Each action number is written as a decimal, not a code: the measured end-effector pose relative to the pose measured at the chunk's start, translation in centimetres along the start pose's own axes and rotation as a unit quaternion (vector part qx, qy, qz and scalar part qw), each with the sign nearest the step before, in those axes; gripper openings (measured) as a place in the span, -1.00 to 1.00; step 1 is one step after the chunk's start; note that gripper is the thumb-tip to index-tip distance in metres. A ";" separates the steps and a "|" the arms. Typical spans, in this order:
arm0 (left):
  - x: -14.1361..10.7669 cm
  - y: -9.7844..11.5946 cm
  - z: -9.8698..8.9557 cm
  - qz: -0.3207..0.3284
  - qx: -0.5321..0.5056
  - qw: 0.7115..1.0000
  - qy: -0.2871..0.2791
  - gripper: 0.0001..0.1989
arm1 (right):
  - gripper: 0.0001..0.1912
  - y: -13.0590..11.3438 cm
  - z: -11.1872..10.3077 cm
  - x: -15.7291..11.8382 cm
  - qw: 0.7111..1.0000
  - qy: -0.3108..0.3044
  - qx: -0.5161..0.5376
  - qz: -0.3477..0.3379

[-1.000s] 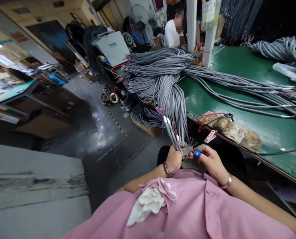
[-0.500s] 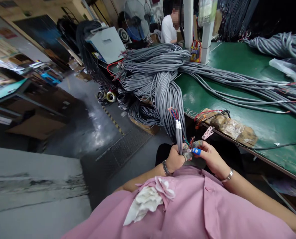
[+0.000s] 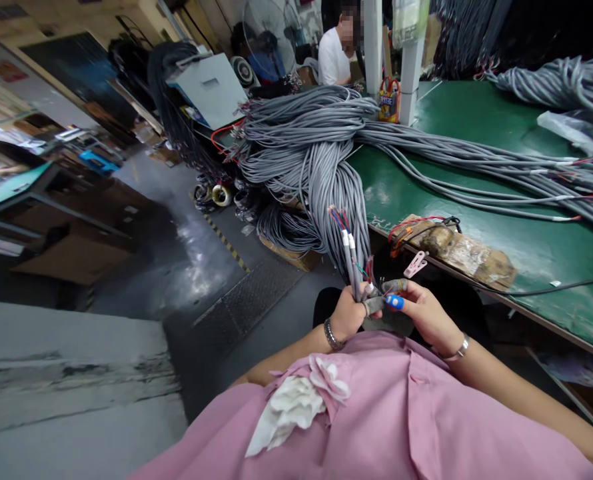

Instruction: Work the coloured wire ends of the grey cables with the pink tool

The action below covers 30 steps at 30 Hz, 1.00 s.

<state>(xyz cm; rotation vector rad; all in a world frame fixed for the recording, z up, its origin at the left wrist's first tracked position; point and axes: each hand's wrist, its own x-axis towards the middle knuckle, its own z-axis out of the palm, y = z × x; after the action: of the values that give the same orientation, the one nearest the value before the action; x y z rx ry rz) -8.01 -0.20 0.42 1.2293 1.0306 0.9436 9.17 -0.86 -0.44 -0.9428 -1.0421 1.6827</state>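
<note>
My left hand [image 3: 350,313] is closed around several grey cables [image 3: 351,263], whose white-banded ends stand up with thin coloured wires [image 3: 337,219] fanned out. Another cable end, with red and green wires [image 3: 368,272], leans out beside them above the fist. Close on the right, my right hand [image 3: 420,313] pinches at thin wire ends, thumb and forefinger nearly together. Blue tape wraps that thumb, and grey finger covers sit on fingers of both hands. Just what lies between the right fingertips is too small to make out.
A heavy bundle of grey cables [image 3: 321,153] hangs over the corner of the green table [image 3: 476,147]. Near the edge lie a pink clip [image 3: 416,265] and a taped wooden block [image 3: 469,257]. A person in white [image 3: 334,59] sits behind. A grey ledge [image 3: 71,373] stands at left.
The upright cable ends have tilted slightly left. The shorter cable end with red and green wires now stands higher and left, apart from the right fingertips, which stay near the left hand.
</note>
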 end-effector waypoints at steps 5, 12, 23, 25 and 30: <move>0.0 0.0 0.2 -0.011 -0.018 1.000 0.023 -0.73 | -0.73 0.2 0.0 0.0 1.000 0.018 -0.012 0.009; 0.0 0.3 0.3 -0.020 -0.014 1.000 0.020 -0.75 | -0.79 0.9 0.1 0.3 0.999 0.051 -0.004 0.006; 0.1 -0.4 0.6 -0.016 -0.014 0.998 0.060 -0.73 | -0.81 1.2 0.5 0.2 0.997 0.079 0.015 0.018; 0.1 -0.4 0.6 -0.021 -0.011 0.998 0.058 -0.73 | -0.77 1.0 0.3 0.2 0.998 0.065 0.015 0.021; 0.2 -0.1 0.9 -0.048 0.005 0.997 0.055 -0.71 | -0.71 0.2 -0.5 0.6 0.996 0.067 0.048 0.044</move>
<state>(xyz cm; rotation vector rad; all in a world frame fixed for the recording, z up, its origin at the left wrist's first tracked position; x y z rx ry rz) -7.12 -0.27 0.31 1.1353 1.1730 0.9406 9.42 -0.20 -0.87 -1.0381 -0.8344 1.7002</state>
